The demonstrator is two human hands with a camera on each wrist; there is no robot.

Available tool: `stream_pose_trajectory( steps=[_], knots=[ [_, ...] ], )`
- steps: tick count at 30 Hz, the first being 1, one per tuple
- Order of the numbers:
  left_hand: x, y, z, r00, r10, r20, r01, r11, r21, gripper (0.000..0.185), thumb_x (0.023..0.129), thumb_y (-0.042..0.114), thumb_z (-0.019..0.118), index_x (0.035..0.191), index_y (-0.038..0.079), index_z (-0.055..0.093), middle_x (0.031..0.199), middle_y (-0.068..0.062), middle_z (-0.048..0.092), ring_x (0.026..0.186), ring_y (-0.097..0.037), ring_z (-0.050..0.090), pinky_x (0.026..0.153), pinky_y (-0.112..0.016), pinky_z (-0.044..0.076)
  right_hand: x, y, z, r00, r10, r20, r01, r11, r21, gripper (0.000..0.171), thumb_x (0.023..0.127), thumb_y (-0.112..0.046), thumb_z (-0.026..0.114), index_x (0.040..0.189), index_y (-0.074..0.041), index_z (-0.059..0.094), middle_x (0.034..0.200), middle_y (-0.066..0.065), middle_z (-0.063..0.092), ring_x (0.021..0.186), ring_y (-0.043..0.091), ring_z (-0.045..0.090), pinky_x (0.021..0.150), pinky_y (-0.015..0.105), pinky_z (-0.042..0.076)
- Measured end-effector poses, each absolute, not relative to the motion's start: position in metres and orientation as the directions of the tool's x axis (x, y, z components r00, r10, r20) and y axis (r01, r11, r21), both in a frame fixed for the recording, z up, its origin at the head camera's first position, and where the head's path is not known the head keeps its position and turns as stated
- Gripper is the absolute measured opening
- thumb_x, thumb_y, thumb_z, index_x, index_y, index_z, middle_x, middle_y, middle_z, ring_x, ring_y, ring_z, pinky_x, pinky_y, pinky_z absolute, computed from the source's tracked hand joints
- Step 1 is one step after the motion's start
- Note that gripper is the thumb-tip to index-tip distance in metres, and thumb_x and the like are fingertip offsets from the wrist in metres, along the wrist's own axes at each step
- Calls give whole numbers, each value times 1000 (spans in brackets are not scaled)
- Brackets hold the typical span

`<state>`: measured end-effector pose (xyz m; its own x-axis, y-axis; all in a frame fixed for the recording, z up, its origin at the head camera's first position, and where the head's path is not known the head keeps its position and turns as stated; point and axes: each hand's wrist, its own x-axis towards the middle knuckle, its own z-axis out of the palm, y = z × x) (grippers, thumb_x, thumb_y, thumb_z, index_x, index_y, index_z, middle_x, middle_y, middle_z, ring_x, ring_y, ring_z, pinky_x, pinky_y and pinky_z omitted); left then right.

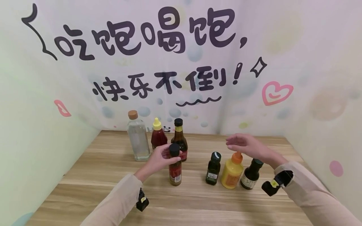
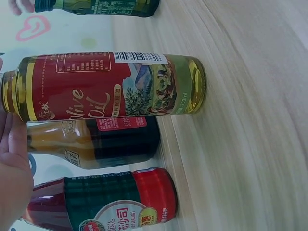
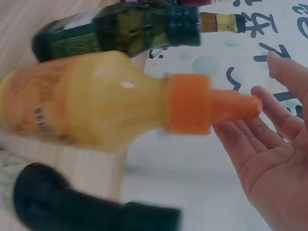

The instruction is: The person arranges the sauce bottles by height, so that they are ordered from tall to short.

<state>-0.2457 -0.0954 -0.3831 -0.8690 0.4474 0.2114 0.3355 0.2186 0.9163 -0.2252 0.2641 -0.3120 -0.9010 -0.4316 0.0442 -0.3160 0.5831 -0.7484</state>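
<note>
My left hand [image 1: 159, 157] holds a small olive oil bottle [image 1: 175, 172] by its upper part, thumb in front, just under the black cap. The bottle is upright; its red label [image 2: 91, 89] reads "olive oil" in the left wrist view. Over a yellow squeeze bottle [image 1: 232, 172] with an orange nozzle hovers my right hand [image 1: 247, 146], fingers loosely extended. That nozzle [image 3: 236, 107] is near the palm in the right wrist view, and the fingers do not curl round it. To either side stand a dark green bottle [image 1: 213, 169] and a dark bottle with a pale label [image 1: 250, 177].
Behind my left hand are a clear bottle [image 1: 138, 138] with a brown cap, a red sauce bottle [image 1: 159, 136] with a yellow nozzle, and a dark sauce bottle [image 1: 179, 138]. The wooden table [image 1: 198, 207] ends at a printed backdrop [image 1: 181, 110].
</note>
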Motion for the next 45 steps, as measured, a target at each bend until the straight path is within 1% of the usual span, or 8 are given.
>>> stream_pose_trajectory(
  steps=[7, 13, 17, 24, 30, 32, 38, 45],
  knots=[
    [-242, -95, -382, -869, 443, 222, 348, 226, 910, 41, 97, 5, 72, 130, -15, 59, 122, -27, 71, 112, -38, 70, 96, -44, 58, -210, 276, -328, -896, -438, 73, -336, 561, -757, 39, 102, -11, 66, 131, 14, 59, 130, 29, 65, 120, 44, 64, 98, 49, 56],
    [-243, -95, -382, -866, 442, 235, 355, 212, 910, 40, 96, 5, 72, 129, -15, 60, 121, -27, 71, 111, -38, 70, 96, -44, 59, -205, 277, -335, -899, -428, 87, -342, 566, -750, 33, 97, -4, 72, 124, 11, 63, 124, 24, 67, 116, 42, 66, 93, 38, 59],
    [-243, -94, -383, -866, 441, 236, 352, 202, 914, 40, 96, 4, 72, 130, -15, 60, 121, -27, 71, 112, -38, 70, 95, -42, 59, -203, 277, -338, -905, -415, 92, -336, 565, -753, 29, 95, 0, 73, 120, 10, 65, 121, 24, 68, 114, 42, 66, 88, 35, 61],
    [-245, -92, -384, -867, 443, 228, 336, 181, 925, 36, 97, 3, 71, 128, -14, 61, 122, -29, 70, 114, -42, 69, 96, -43, 59, -198, 280, -339, -921, -383, 76, -303, 576, -760, 27, 97, -2, 71, 120, 10, 65, 121, 25, 68, 119, 49, 64, 89, 40, 61],
    [-245, -91, -383, -860, 449, 241, 353, 185, 917, 36, 97, 2, 70, 127, -14, 61, 121, -29, 71, 113, -41, 70, 95, -42, 59, -199, 281, -340, -915, -393, 87, -322, 583, -746, 27, 97, -3, 71, 121, 10, 66, 121, 25, 69, 119, 51, 63, 90, 45, 61],
    [-245, -91, -382, -855, 456, 247, 362, 184, 914, 36, 97, 2, 71, 127, -15, 61, 121, -29, 71, 112, -41, 70, 95, -42, 59, -200, 281, -340, -914, -396, 86, -322, 582, -746, 27, 97, -2, 71, 121, 10, 66, 121, 26, 69, 117, 50, 64, 90, 44, 61],
    [-244, -91, -380, -872, 442, 210, 330, 213, 920, 37, 97, 4, 71, 128, -14, 61, 122, -28, 71, 113, -41, 70, 97, -46, 58, -202, 281, -341, -912, -402, 82, -323, 580, -748, 27, 96, -2, 72, 120, 11, 66, 116, 23, 71, 110, 40, 69, 86, 33, 61],
    [-243, -92, -380, -873, 434, 221, 337, 211, 917, 36, 96, 2, 71, 127, -14, 62, 120, -29, 71, 113, -41, 70, 96, -44, 58, -202, 279, -341, -914, -398, 72, -317, 592, -741, 27, 97, -4, 72, 119, 10, 67, 114, 20, 72, 108, 36, 69, 84, 30, 60]
  ],
)
